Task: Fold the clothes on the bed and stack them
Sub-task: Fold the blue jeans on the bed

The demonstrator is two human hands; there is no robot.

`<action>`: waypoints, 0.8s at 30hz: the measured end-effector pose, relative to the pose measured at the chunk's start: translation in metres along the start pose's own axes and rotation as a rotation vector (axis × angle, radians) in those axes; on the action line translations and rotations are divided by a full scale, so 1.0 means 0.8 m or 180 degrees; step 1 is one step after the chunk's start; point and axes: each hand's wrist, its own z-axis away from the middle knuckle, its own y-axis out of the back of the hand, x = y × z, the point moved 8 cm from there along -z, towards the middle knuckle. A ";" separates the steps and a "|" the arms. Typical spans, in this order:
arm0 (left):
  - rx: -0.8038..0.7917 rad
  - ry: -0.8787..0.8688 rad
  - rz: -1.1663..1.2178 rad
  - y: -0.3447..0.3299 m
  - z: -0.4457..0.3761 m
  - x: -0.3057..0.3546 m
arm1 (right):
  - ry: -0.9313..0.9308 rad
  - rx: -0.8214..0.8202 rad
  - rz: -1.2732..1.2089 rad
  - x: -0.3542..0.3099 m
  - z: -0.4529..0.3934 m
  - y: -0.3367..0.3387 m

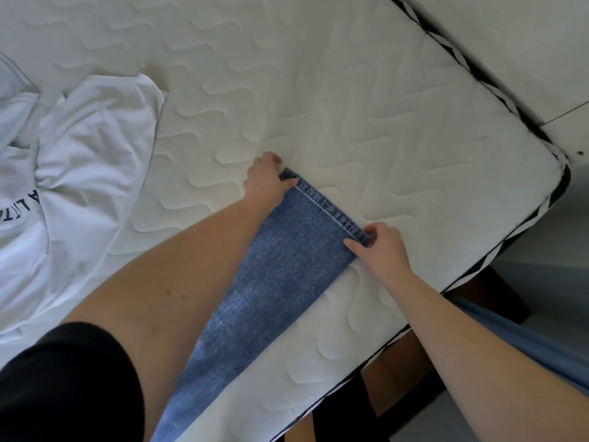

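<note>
Surface: bare quilted mattress [366, 100], off-white with a stitched wave pattern, its corner at the right with black-and-white edge piping; pale floor beyond.
Bed frame: brown wooden frame [395, 378] visible below the mattress edge at lower right.
Jeans: blue denim jeans leg [280, 275] laid flat on the mattress near its right edge, running from the bottom of the view up to a stitched hem at mid-frame.
Left hand: left hand [266, 183] at the far left corner of the hem, thumb on top of the denim; the fingers curl over the corner, pinching it.
Right hand: right hand [382, 250] at the near right corner of the hem, thumb lying along the side edge of the cloth and fingertips curled onto the hem band, pinching it.
Hem: stretched straight between the two hands, lying on or just above the mattress; which of the two cannot be told.
White garment: crumpled white T-shirt [79, 161] with dark lettering partly in view, unfolded at the left of the mattress, well apart from the jeans.
Sleeve: black short sleeve [63, 387] on the left upper arm at the lower left corner.
Blue fabric: light blue cloth [526, 339] beneath the right forearm beside the bed; its nature cannot be told.
</note>
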 end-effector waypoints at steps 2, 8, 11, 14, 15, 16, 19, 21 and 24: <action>-0.0190 0.0297 0.0220 -0.004 -0.004 -0.008 | 0.0043 -0.0095 0.0175 -0.004 -0.001 -0.005; -0.0317 -0.0245 -0.0107 -0.008 -0.003 0.025 | -0.0097 0.0003 -0.0088 0.012 0.003 0.006; -0.0197 -0.0230 -0.0718 -0.026 0.009 0.030 | -0.0013 0.0265 0.0084 0.015 0.015 0.005; 0.0361 -0.0327 -0.1181 -0.008 0.031 0.024 | 0.0033 0.0855 0.0552 0.005 0.027 0.011; 0.0551 -0.0405 -0.1176 0.001 0.043 0.018 | -0.0050 0.1039 0.0623 0.004 0.033 0.016; 0.0701 -0.0494 -0.1125 0.009 0.059 0.009 | -0.0028 0.1205 0.0654 -0.001 0.041 0.018; 0.0830 -0.0792 -0.0988 0.015 0.124 -0.029 | 0.0548 0.1567 0.0714 -0.035 0.072 0.006; 0.0845 -0.0802 -0.0987 0.004 0.177 -0.063 | 0.1193 0.1516 0.0791 -0.067 0.096 -0.022; 0.0856 -0.0508 -0.1018 -0.009 0.249 -0.130 | 0.1982 0.0913 0.0873 -0.115 0.133 -0.093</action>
